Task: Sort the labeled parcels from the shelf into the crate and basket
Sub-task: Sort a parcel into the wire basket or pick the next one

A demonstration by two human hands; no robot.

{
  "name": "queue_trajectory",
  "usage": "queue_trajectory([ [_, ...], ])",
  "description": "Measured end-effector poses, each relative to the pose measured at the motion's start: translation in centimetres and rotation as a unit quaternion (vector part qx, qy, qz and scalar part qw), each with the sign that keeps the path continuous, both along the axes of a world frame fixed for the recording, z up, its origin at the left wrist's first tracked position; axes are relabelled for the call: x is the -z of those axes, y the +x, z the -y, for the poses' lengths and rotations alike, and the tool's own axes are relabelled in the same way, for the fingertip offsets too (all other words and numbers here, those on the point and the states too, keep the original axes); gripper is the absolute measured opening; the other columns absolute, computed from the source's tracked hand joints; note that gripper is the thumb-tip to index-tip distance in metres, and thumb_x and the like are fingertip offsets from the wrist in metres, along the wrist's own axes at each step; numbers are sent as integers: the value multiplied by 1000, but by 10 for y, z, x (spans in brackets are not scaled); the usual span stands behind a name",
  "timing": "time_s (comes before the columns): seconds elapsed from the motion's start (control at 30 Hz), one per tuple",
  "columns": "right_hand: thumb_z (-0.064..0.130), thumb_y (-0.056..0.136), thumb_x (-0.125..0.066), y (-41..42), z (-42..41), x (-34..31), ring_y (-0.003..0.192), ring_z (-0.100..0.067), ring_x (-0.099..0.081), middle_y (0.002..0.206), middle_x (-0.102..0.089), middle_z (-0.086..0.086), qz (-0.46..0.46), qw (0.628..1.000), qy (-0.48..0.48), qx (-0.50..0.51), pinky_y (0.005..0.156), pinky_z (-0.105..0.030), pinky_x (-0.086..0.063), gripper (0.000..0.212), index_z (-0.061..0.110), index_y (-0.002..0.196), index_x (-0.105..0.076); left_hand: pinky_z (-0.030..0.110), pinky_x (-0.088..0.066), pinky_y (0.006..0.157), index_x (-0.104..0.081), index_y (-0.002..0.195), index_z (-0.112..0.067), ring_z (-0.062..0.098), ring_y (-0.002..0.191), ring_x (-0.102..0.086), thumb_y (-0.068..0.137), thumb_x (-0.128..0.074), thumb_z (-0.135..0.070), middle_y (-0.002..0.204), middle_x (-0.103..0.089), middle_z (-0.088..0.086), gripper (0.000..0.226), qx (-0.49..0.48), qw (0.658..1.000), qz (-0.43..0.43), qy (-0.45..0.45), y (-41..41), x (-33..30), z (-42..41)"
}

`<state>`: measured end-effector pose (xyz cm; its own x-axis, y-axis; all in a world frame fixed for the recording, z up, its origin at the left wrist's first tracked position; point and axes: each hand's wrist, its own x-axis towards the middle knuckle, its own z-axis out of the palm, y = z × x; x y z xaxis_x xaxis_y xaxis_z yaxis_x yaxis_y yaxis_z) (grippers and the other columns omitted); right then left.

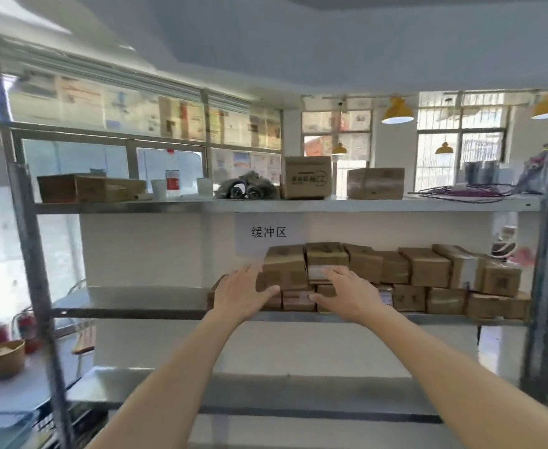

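Pick step: your left hand (243, 294) and right hand (347, 294), fingers straight, touch the parcels (298, 270) at 12 o'clock on the shelf (130, 303); next, grip one

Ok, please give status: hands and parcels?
Left hand open, right hand open, both at the parcels on the shelf. None lifted yet. Nothing in the way.

We are standing in what looks like a small parcel depot or stockroom. A grey metal rack of steel shelves (130, 299) carries rows of small brown cardboard parcels (428, 273), stacked two high beneath a white paper sign with Chinese characters (267, 232). Larger brown cartons (306, 177) sit on the shelf above, and yellow pendant lamps (396, 111) hang by paper-covered windows (188, 119).
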<state>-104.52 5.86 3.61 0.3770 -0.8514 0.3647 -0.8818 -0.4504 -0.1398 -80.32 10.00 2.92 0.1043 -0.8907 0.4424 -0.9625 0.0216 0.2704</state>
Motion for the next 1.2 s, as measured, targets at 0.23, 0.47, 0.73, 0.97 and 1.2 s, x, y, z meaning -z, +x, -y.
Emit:
queue_trajectory([
  [0.23,63,97,-50,147,14,3,146,-22,-34,162,-31,5,4,999,37,-33,109,-44,-41,72,31,157,-29,42,-38,111,-37,154,-29,26,139,-44,93,-52,-65,156,-42,-2,72,-27,999,-30,18,151,3,-3],
  [0.47,64,96,-48,243,41,32,144,-20,-37,160,-33,6,24,997,69,-19,109,-46,-42,72,30,157,-30,44,-38,112,-34,155,-34,23,143,-40,96,-51,-57,159,-37,-6,66,-26,996,-75,36,255,24,16],
  [0.73,61,98,-48,286,97,66,144,-23,-38,163,-28,3,34,991,125,15,108,-48,-44,71,29,158,-27,45,-34,114,-29,158,-31,22,147,-35,97,-46,-64,163,-33,-5,71,-1,991,-109,83,304,64,80],
  [0.97,56,100,-49,306,175,95,134,-27,-48,153,-40,-2,73,984,160,36,105,-46,-46,57,28,150,-41,42,-37,111,-33,156,-32,23,143,-41,95,-49,-65,158,-41,-4,71,37,984,-126,121,306,99,167],
  [1.2,52,100,-51,333,250,127,128,-27,-53,142,-53,-5,141,969,199,40,105,-44,-47,51,25,144,-48,30,-43,98,-46,149,-28,26,131,-55,101,-49,-54,144,-58,3,54,106,968,-151,170,293,124,256],
])
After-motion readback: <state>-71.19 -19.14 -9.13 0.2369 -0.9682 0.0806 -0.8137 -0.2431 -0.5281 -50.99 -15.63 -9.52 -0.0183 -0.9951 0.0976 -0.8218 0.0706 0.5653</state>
